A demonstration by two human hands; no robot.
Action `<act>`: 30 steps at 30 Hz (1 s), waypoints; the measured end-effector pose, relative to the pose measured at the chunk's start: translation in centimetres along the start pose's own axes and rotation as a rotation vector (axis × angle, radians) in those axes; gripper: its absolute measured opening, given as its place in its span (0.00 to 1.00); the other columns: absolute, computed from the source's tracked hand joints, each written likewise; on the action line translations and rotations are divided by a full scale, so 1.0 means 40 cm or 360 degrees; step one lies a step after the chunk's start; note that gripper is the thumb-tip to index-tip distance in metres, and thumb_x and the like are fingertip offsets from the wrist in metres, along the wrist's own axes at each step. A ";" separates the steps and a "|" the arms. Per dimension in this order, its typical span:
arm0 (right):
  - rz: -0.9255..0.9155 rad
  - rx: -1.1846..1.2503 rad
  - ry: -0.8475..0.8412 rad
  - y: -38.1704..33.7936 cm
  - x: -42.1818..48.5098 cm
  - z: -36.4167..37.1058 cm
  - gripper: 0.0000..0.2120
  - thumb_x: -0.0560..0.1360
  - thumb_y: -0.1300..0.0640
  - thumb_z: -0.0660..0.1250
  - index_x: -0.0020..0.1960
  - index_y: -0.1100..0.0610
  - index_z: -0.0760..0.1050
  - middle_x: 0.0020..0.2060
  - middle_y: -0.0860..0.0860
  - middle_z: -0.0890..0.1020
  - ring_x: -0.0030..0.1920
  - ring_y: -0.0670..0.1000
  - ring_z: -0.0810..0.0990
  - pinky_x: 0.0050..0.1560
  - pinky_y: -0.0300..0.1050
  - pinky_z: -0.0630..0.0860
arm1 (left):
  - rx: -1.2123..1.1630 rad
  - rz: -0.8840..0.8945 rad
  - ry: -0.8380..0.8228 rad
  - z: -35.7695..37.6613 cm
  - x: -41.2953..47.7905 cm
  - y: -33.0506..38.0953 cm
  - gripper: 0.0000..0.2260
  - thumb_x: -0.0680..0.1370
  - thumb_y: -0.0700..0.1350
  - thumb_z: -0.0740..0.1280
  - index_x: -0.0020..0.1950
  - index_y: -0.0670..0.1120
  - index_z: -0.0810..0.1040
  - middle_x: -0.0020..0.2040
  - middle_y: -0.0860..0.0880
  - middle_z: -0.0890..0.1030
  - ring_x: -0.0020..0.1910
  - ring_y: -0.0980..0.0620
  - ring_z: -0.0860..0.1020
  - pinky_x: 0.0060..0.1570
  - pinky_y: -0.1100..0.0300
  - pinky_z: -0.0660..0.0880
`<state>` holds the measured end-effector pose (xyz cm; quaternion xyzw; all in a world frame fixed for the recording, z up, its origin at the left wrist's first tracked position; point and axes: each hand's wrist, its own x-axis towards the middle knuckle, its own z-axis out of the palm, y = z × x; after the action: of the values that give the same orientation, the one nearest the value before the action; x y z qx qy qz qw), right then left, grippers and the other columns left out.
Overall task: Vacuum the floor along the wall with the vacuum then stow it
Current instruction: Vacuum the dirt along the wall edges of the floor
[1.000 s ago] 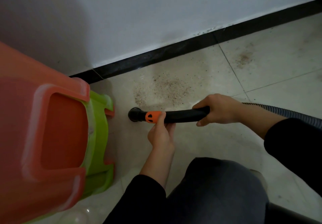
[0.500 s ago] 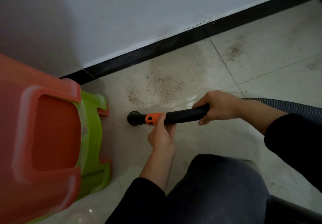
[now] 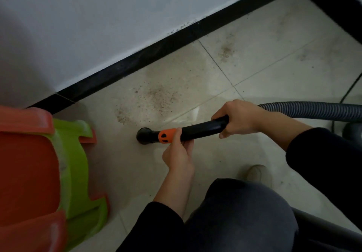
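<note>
A black vacuum wand (image 3: 203, 128) with an orange collar (image 3: 166, 135) lies low over the tiled floor, its round nozzle (image 3: 144, 135) down on a tile. My left hand (image 3: 179, 151) grips the wand at the orange collar from below. My right hand (image 3: 238, 117) grips the wand's rear end, where the grey ribbed hose (image 3: 313, 109) joins and runs off to the right. A patch of brown dirt (image 3: 154, 99) lies on the floor just beyond the nozzle, toward the black skirting (image 3: 137, 63) of the white wall.
Stacked plastic stools, orange (image 3: 25, 163) over green (image 3: 78, 169), stand close on the left of the nozzle. More dirt (image 3: 226, 50) lies further right along the wall. My knee (image 3: 242, 212) and a shoe (image 3: 254, 172) are below. A thin cord (image 3: 350, 87) crosses the floor at right.
The view has swung right and back, showing the room's corner and more hose. The nozzle has edged slightly toward me, away from the dirt patch. Both hands keep their grip.
</note>
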<state>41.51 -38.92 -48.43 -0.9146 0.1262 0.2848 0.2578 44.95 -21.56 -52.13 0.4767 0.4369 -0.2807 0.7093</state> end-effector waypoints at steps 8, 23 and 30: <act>0.0128 -0.0109 0.0038 0.043 -0.057 0.003 0.07 0.68 0.50 0.73 0.42 0.47 0.77 0.34 0.46 0.78 0.37 0.48 0.77 0.43 0.50 0.78 | 0.0071 -0.0037 -0.0098 0.027 -0.021 -0.044 0.06 0.75 0.37 0.71 0.48 0.37 0.77 0.46 0.40 0.82 0.47 0.47 0.82 0.53 0.53 0.80; -0.0053 -0.0472 0.0279 0.089 -0.042 0.006 0.08 0.73 0.51 0.69 0.51 0.50 0.75 0.43 0.48 0.77 0.46 0.52 0.77 0.47 0.50 0.77 | 0.0092 0.0042 -0.0097 0.099 -0.004 -0.073 0.06 0.74 0.38 0.72 0.45 0.39 0.76 0.44 0.41 0.82 0.46 0.48 0.83 0.51 0.54 0.80; -0.0057 -0.0471 0.0466 0.114 -0.073 0.010 0.07 0.72 0.56 0.67 0.50 0.53 0.73 0.43 0.48 0.76 0.47 0.53 0.76 0.44 0.48 0.74 | 0.0150 0.0054 -0.0229 0.143 -0.008 -0.083 0.05 0.75 0.37 0.71 0.46 0.39 0.76 0.47 0.40 0.82 0.47 0.47 0.82 0.53 0.53 0.80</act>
<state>37.26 -42.28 -48.84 -0.9762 0.1029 0.1597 0.1046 44.10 -28.13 -52.34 0.4955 0.3628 -0.3223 0.7204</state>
